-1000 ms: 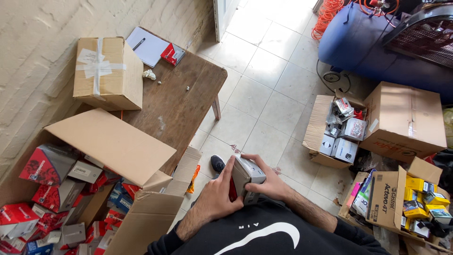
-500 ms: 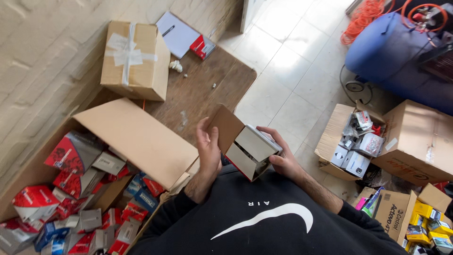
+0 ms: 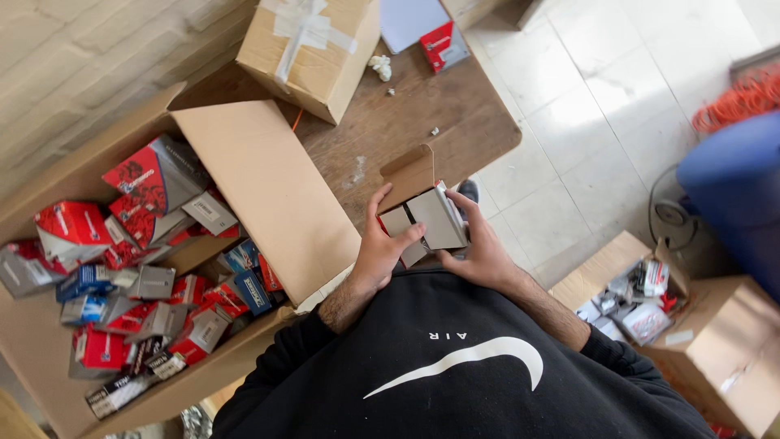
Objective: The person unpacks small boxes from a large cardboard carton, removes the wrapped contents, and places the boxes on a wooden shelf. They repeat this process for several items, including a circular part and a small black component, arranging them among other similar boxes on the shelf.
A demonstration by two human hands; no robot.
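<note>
Seen from above, a person in a black sweatshirt holds a small grey box [image 3: 435, 218] in both hands, just in front of the chest and over the near edge of a wooden desk [image 3: 406, 122]. The box's brown cardboard lid flap stands open, pointing away from the body. The left hand [image 3: 380, 248] wraps around the box's left side, thumb lying across a grey flap on top and fingers curled up behind the lid. The right hand [image 3: 479, 244] closes around the box's right side and underside, fingers reaching along the far edge.

To the left sits a large open carton [image 3: 268, 187], its wide flap folded out over the desk, filled with a jumble of small red, grey and blue boxes [image 3: 138, 276]. At the far end of the desk is a sealed cardboard box [image 3: 309, 45] bound with clear tape, and beside it a small red packet [image 3: 443, 42] and a pale sheet of paper. On the tiled floor [image 3: 617, 97] to the right is another open carton [image 3: 642, 293] holding small packages, and at the far right a blue rounded object [image 3: 731, 187] with a coil of orange cord above it.
</note>
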